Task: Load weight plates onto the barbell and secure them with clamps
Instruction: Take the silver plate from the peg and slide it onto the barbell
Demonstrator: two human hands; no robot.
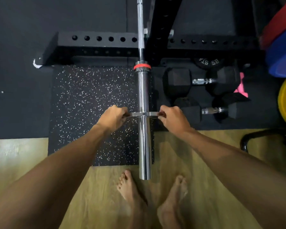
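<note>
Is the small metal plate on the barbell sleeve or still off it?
On. The plate sits edge-on around the sleeve, partway along, short of the red collar. The left hand and right hand each grip an edge.

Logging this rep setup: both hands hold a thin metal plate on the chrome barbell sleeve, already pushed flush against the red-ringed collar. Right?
Not flush. The head view shows the thin metal plate, gripped by the left hand and right hand, midway along the chrome barbell sleeve, well short of the red-ringed collar.

One head-worn view looks steeply down from above the barbell sleeve (144, 123), close over it, facing along the bar toward the black rack (162, 30) beyond (bare feet (132, 192) just behind the sleeve's end).
</note>
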